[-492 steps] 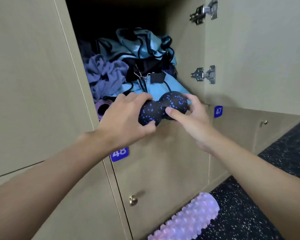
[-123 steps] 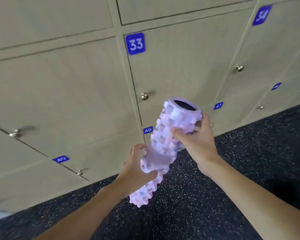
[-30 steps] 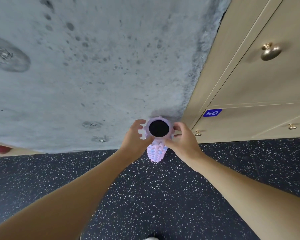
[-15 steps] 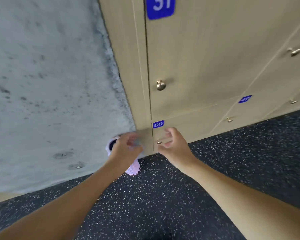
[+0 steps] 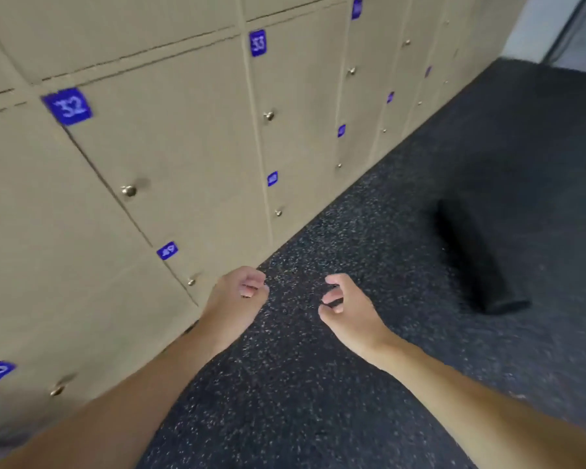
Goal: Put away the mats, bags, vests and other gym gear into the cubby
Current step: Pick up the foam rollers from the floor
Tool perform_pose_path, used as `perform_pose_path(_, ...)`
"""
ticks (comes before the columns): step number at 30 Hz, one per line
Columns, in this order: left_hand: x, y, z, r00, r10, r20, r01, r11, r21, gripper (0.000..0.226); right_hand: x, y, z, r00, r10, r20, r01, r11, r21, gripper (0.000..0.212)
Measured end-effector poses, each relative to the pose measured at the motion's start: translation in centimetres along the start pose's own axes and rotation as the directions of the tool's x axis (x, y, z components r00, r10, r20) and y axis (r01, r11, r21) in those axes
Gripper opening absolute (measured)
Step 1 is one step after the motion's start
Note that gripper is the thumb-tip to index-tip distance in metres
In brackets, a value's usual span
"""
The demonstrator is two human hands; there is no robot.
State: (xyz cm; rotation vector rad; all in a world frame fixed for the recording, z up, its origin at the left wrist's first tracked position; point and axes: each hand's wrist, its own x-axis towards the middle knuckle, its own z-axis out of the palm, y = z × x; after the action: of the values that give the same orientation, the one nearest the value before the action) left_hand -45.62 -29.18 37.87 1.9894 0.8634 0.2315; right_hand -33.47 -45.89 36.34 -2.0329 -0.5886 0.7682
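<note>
The left hand [image 5: 236, 299] and right hand [image 5: 351, 313] hung side by side, apart from each other, fingers loosely curled and holding nothing, above the dark speckled floor [image 5: 301, 384]. Just left of the left hand stood the wall of beige lockers [image 5: 183, 130], every visible door closed, with a small brass knob [image 5: 191, 282] nearest and the blue label 49 [image 5: 167, 250] above it. Well to the right of the right hand, a black rolled mat [image 5: 477, 262] lay on the floor, blurred.
</note>
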Motion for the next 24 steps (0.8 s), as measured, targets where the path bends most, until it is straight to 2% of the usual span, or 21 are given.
perform_pose_path(5,4.6,11.1,14.8,0.981,0.089,0.173,-0.090,0.996,0.001,0.015,0.4,8.7,-16.6,0.979,0.149,-0.138,-0.150,0.989,0.006,0.042)
perform_pose_path(12,14.0,21.4,33.7,0.919,0.154,0.362,-0.167,0.986,0.005,0.017,7.0,19.5,-33.7,0.942,0.266,-0.205,-0.274,0.962,-0.013,0.036)
perform_pose_path(15,18.3,22.8,42.5,0.895,0.121,0.429,-0.154,0.987,0.042,0.022,11.1,26.0,-39.6,0.915,0.335,-0.225,-0.358,0.931,-0.069,0.035)
perform_pose_path(20,23.0,21.0,56.3,0.866,0.044,0.497,-0.131,0.981,0.142,0.034,16.0,38.8,-46.0,0.874,0.457,-0.164,-0.483,0.855,-0.192,0.034)
perform_pose_path(24,26.0,18.0,67.1,0.857,0.031,0.514,-0.155,0.968,0.200,0.044,20.6,49.4,-49.1,0.848,0.490,-0.201,-0.517,0.849,-0.110,0.041)
